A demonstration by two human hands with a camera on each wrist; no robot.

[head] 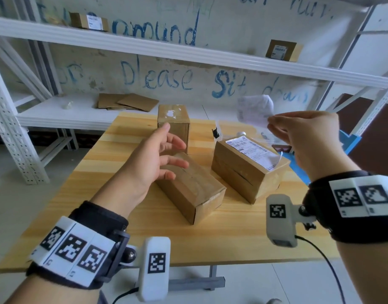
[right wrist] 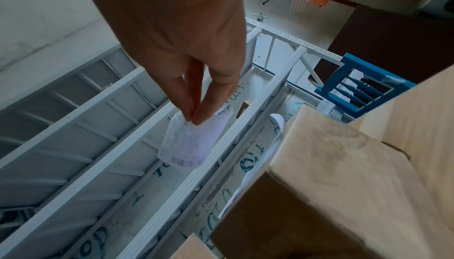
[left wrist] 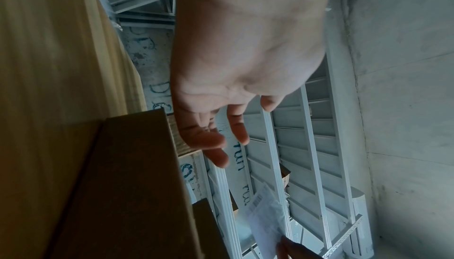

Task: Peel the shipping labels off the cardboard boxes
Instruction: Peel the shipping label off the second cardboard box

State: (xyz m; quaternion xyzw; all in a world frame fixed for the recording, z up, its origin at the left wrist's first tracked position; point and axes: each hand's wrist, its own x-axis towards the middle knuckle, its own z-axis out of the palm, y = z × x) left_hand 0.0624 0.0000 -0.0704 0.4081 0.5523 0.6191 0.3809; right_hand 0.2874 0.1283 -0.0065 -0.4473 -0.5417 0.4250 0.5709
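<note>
The right hand [head: 307, 141] is raised above the far right of the wooden tabletop [head: 232, 238], its grip closed in a pinch: thumb and fingertips [right wrist: 196, 115] press together on one edge of a peeled shipping label [head: 254, 110]. The label is clear of every box, curled and blurred, with a barcode visible at its free end in the right wrist view.

The left hand [head: 153, 159] hovers over the 3 cardboard boxes on the tabletop with its grip slack, fingers spread and slightly bent, holding nothing. Whether it touches the box beneath it cannot be told from these views.

The near box [head: 193, 189] lies on its side in the middle of the tabletop, its top bare brown cardboard. Behind it the upright box [head: 174, 126] stands on end, with white scraps of paper stuck to its top face. To the right, the labelled box [head: 243, 172] carries a white shipping label [head: 254, 153] on its upper face; that label's near corner curls up off the cardboard.

White metal shelving [head: 188, 53] runs behind the tabletop. Its lower shelf carries flattened cardboard sheets [head: 127, 102], and its upper shelf carries 2 small labelled boxes [head: 280, 50].
</note>
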